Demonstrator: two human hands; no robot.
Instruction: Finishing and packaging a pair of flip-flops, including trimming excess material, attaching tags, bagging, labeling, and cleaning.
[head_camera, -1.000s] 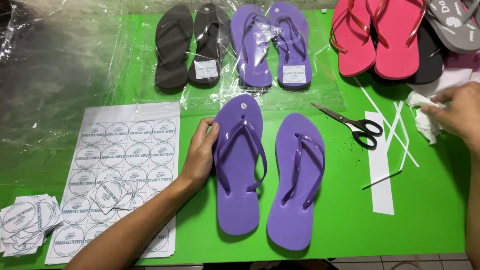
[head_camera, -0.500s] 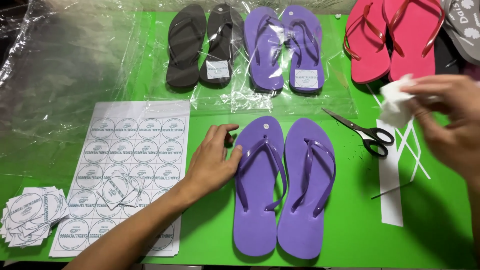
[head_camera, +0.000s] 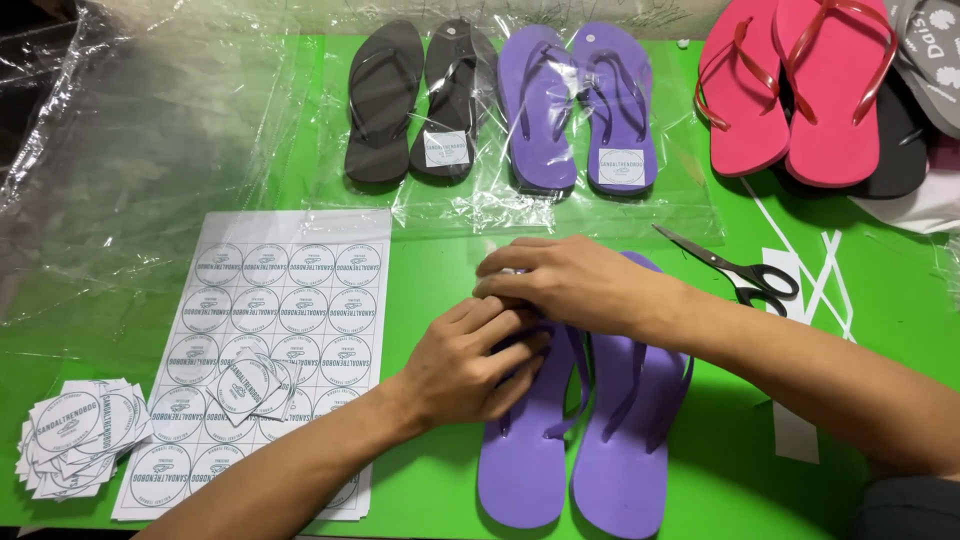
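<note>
A pair of purple flip-flops lies on the green bench, toes under both hands. The left hand curls its fingers on the left sandal's strap; the right hand presses down flat above it. Whatever they pinch is hidden. Farther back, clear bags hold black and purple pairs.

Two loose purple flip-flops lie side by side under two hands, the left hand and the right hand. Two more purple flip-flops sit bagged in clear plastic, next to two dark grey flip-flops. Two pink flip-flops lie at the far right, with other sandals beneath them, too hidden to count. There is one pair of scissors, one sheet of round labels and one heap of cut labels.
</note>
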